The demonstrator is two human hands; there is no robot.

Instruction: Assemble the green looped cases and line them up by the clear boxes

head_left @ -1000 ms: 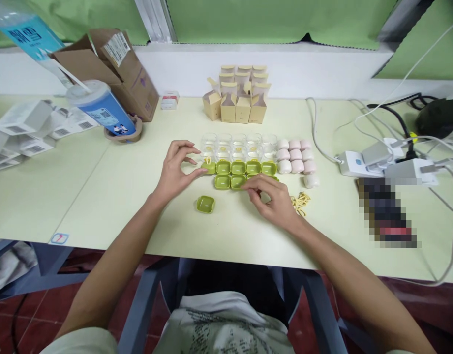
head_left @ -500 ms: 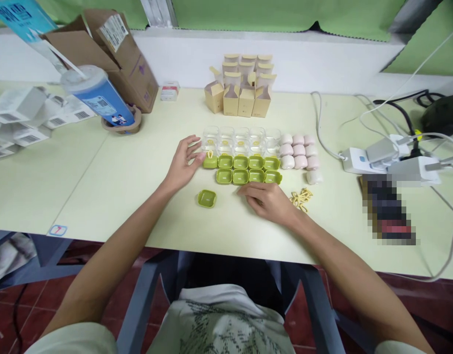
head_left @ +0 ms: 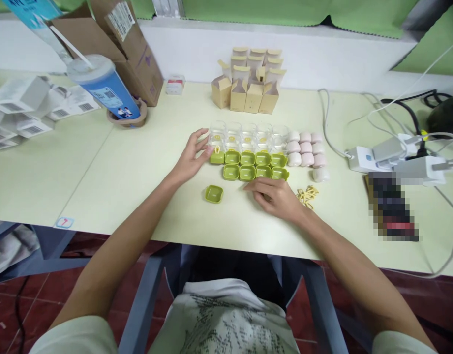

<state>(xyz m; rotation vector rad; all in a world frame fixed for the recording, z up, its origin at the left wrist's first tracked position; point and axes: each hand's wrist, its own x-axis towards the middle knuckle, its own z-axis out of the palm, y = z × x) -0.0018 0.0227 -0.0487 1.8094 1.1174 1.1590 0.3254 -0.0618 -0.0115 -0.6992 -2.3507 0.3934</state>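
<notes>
My left hand (head_left: 194, 156), fingers apart, is at the left end of the rows, its thumb by a green piece with a pale yellow loop (head_left: 217, 156). Two rows of open green cups (head_left: 247, 172) lie in front of clear cups (head_left: 233, 135) with small yellow marks. My right hand (head_left: 274, 195) is curled just below the front green row; whether its fingers hold anything is hidden. A single green cup (head_left: 213, 193) sits apart between the hands, nearer the table edge. White and pink rounded pieces (head_left: 306, 147) stand to the right, above a pile of yellow loops (head_left: 308, 195).
Small open cardboard boxes (head_left: 254, 93) stand at the back. A blue drink cup (head_left: 111, 93), a large carton (head_left: 147, 73) and white boxes (head_left: 23, 96) are at the left. A power strip (head_left: 361, 160), cables and a blurred dark object (head_left: 390, 206) lie right.
The whole view has shifted, so the table items appear slightly right and higher. Both hands keep nearly the same places beside the cups.
</notes>
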